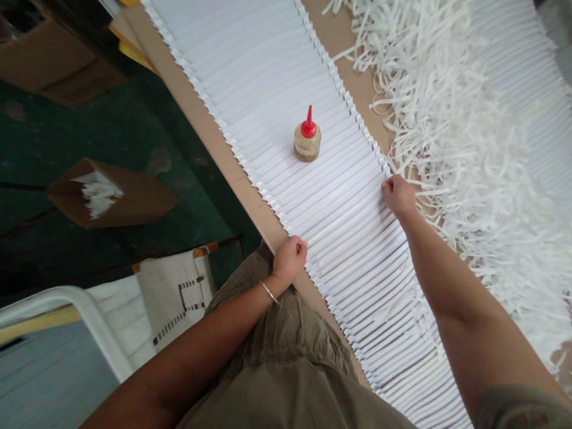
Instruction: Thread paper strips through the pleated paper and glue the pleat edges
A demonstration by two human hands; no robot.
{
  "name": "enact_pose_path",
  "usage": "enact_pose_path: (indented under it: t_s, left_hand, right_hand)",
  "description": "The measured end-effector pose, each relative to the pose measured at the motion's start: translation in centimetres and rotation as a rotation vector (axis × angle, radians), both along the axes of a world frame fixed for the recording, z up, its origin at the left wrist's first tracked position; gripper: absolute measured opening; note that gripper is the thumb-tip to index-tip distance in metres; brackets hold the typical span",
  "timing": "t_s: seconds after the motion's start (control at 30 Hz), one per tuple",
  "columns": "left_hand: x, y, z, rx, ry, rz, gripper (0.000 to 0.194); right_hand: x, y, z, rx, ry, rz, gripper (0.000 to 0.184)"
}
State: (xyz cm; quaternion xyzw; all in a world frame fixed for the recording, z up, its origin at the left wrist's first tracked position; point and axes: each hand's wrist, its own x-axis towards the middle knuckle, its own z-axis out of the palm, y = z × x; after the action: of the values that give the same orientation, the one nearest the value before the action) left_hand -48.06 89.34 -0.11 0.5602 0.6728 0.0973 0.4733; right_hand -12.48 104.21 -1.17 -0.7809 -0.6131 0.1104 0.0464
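Long rows of white folded paper [263, 77] overlap along the board, their ends forming jagged edges on both sides. My left hand [291, 260] is closed in a pinch at the near edge, by the end of one white paper strip. Across the rows, my right hand [399, 195] pinches at the far edge, at about the other end of that strip. The fingertips partly hide what they grip. Beyond the hands, a small squeeze bottle [307, 146] with a red pointed nozzle stands upright on the paper, a brownish layer at its bottom.
A large heap of loose white paper strips [465, 137] lies beside the rows on the right. The brown board edge [218, 155] runs along my body. On the floor at left stands an open cardboard box [138, 199] holding white scraps, near a chair with a pale cloth [172, 292].
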Motion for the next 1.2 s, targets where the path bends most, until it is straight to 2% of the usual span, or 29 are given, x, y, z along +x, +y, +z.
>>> enact_pose_path:
  t_s: [0.3, 0.63, 0.77, 0.93, 1.0, 1.07, 1.13, 1.2]
  left_hand:
    - [0.2, 0.2, -1.1, -0.016, 0.048, -0.019, 0.022]
    - [0.6, 1.1, 0.2, -0.086, 0.22, -0.152, 0.021]
    - [0.8, 1.7, 0.5, -0.12, 0.334, -0.222, 0.026]
    - [0.7, 2.1, 0.8, -0.126, 0.382, -0.252, 0.032]
    - [0.4, 2.1, 1.0, -0.125, 0.357, -0.228, 0.03]
    - [-0.1, 1.9, 1.1, -0.112, 0.314, -0.191, 0.025]
    - [-0.7, 1.4, 1.2, -0.078, 0.257, -0.167, 0.021]
    - [-1.4, 0.8, 1.3, -0.047, 0.193, -0.167, 0.019]
  right_hand:
    - [0.0, 0.1, -0.1, -0.021, -0.012, -0.006, 0.017]
    - [-0.3, 0.2, 0.4, -0.037, 0.031, -0.038, 0.014]
    - [-0.5, 0.4, 0.4, -0.053, 0.077, -0.111, 0.014]
    - [-1.5, 0.6, 1.3, -0.038, 0.103, -0.202, 0.024]
    - [-1.7, -0.4, 2.2, 0.054, 0.066, -0.175, 0.027]
    - [-1.3, -2.6, 3.5, 0.123, 0.036, -0.104, 0.027]
    - [-0.3, -6.1, 5.0, 0.064, 0.042, 0.005, 0.023]
    - [0.9, -10.9, 6.4, -0.113, 0.089, 0.145, 0.021]
